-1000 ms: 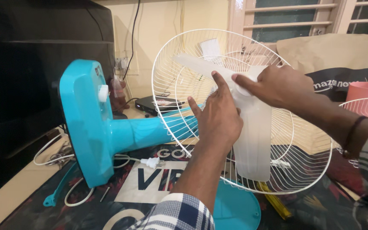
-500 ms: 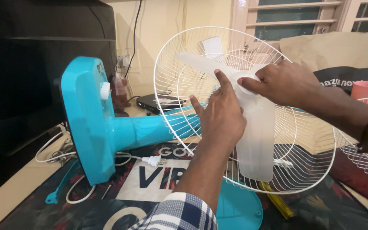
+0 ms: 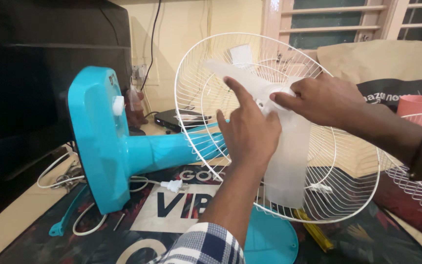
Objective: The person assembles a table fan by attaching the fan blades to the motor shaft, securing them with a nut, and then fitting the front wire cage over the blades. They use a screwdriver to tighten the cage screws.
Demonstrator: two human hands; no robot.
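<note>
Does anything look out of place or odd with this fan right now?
Yes. The turquoise fan lies on its side, base upended. Its front grille sits detached at right, blades exposed under both hands, and its plug lies loose.

The left arm rises from the bottom edge in a blue, white and dark checked sleeve, forearm bare and angled up to the right. The left hand (image 3: 249, 132) shows its back to the camera, index finger stretched straight up and to the left, thumb spread out to the side, the other fingers curled away out of sight. The right arm enters from the right edge, a dark band around its wrist. The right hand (image 3: 322, 100) reaches leftward, knuckles up, fingers bent and pinched together at their tips.
</note>
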